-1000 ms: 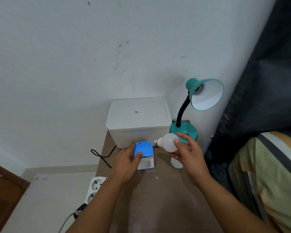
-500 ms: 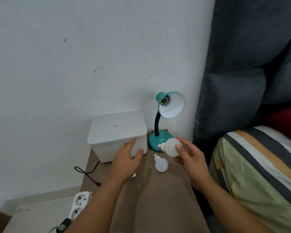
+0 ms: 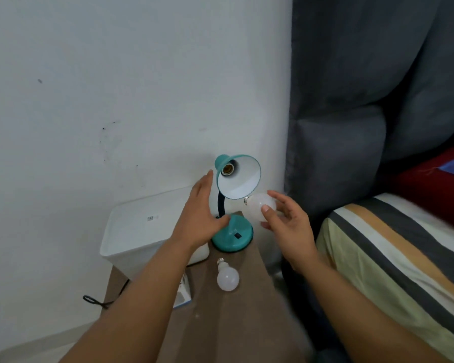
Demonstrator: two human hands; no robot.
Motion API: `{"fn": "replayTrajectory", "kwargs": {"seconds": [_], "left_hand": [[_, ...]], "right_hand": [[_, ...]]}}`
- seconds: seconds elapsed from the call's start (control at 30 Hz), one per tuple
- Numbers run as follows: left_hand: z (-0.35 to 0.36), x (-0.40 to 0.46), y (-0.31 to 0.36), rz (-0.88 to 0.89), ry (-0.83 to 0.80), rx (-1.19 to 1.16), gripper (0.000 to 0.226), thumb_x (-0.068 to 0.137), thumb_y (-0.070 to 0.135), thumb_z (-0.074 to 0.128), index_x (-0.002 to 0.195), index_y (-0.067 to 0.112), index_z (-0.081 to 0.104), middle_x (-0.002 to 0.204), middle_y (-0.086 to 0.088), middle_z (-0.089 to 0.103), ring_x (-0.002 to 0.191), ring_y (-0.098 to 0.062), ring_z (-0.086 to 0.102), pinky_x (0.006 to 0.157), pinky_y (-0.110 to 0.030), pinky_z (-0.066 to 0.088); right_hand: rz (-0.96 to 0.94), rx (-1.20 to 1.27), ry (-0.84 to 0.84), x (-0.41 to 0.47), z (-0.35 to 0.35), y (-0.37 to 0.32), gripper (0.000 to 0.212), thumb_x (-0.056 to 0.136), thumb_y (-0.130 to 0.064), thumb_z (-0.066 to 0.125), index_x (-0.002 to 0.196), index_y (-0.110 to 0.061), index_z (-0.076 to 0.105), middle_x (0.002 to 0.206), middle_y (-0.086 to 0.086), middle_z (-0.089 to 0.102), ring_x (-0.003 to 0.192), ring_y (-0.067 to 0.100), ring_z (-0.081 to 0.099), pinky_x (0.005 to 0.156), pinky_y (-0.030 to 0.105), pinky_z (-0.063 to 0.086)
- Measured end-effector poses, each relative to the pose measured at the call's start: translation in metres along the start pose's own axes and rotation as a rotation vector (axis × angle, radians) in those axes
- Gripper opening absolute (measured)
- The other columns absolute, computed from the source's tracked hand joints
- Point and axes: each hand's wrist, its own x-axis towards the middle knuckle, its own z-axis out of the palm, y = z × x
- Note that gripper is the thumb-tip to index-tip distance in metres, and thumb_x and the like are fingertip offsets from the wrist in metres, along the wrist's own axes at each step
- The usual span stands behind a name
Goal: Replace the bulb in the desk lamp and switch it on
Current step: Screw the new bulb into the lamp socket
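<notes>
A teal desk lamp (image 3: 232,235) stands at the back of a brown table (image 3: 236,320), its shade (image 3: 240,176) tilted toward me with an empty brass socket (image 3: 227,169) inside. My right hand (image 3: 286,224) holds a white bulb (image 3: 260,206) just below and right of the shade, screw base pointing left. My left hand (image 3: 201,216) is open, fingers apart, beside the lamp's black neck, left of the shade, holding nothing. A second white bulb (image 3: 227,277) lies on the table in front of the lamp base.
A white lidded plastic box (image 3: 142,231) sits left of the lamp against the wall. A blue and white bulb carton (image 3: 184,292) lies partly under my left forearm. A black cable (image 3: 100,301) hangs off the table's left edge. A striped bed (image 3: 404,258) and grey curtain (image 3: 364,100) are on the right.
My left hand left the carton and rose to the lamp's neck. My right hand carried the bulb up and right, close under the shade. The view shifted right.
</notes>
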Motion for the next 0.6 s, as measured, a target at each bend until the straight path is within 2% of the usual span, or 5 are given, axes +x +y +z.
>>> {"fn": "replayTrajectory", "kwargs": {"seconds": [0.1, 0.23, 0.43, 0.5, 0.6], "left_hand": [[0.003, 0.02, -0.004, 0.045, -0.022, 0.022, 0.122, 0.071, 0.027, 0.088, 0.159, 0.038, 0.004, 0.166, 0.006, 0.015, 0.151, -0.013, 0.018, 0.117, -0.046, 0.037], [0.012, 0.037, -0.013, 0.087, -0.043, 0.031, 0.125, 0.07, 0.029, 0.09, 0.158, 0.044, 0.002, 0.165, 0.01, 0.017, 0.15, -0.01, 0.022, 0.113, -0.046, 0.042], [0.019, 0.045, -0.02, 0.151, 0.004, 0.029, 0.124, 0.075, 0.021, 0.087, 0.157, 0.049, -0.001, 0.158, 0.006, 0.032, 0.134, -0.005, 0.038, 0.108, -0.041, 0.048], [0.02, 0.047, -0.021, 0.161, 0.026, 0.042, 0.12, 0.077, 0.013, 0.084, 0.157, 0.048, 0.002, 0.153, 0.005, 0.036, 0.122, -0.001, 0.042, 0.105, -0.038, 0.05], [0.019, 0.05, -0.022, 0.173, 0.043, 0.033, 0.116, 0.079, 0.01, 0.083, 0.156, 0.05, 0.006, 0.148, 0.004, 0.04, 0.119, -0.004, 0.048, 0.103, -0.038, 0.052]], "right_hand": [[-0.047, -0.084, -0.045, 0.018, 0.003, -0.001, 0.037, 0.09, -0.02, 0.07, 0.126, -0.026, 0.063, 0.116, -0.003, 0.066, 0.095, 0.008, 0.07, 0.084, 0.036, 0.06], [-0.097, -0.13, -0.118, 0.035, 0.005, -0.002, 0.036, 0.091, -0.015, 0.069, 0.123, -0.027, 0.063, 0.118, -0.007, 0.068, 0.1, 0.005, 0.068, 0.081, 0.02, 0.055], [-0.181, -0.237, -0.196, 0.05, 0.005, 0.003, 0.038, 0.09, -0.019, 0.07, 0.124, -0.034, 0.062, 0.126, -0.012, 0.063, 0.114, 0.009, 0.063, 0.088, 0.029, 0.057], [-0.215, -0.263, -0.206, 0.053, 0.005, 0.005, 0.039, 0.09, -0.018, 0.07, 0.126, -0.032, 0.062, 0.126, -0.015, 0.061, 0.115, 0.01, 0.061, 0.089, 0.027, 0.057], [-0.261, -0.292, -0.218, 0.057, 0.007, 0.007, 0.04, 0.091, -0.018, 0.07, 0.128, -0.027, 0.063, 0.127, -0.012, 0.059, 0.117, 0.01, 0.059, 0.089, 0.023, 0.056]]}}
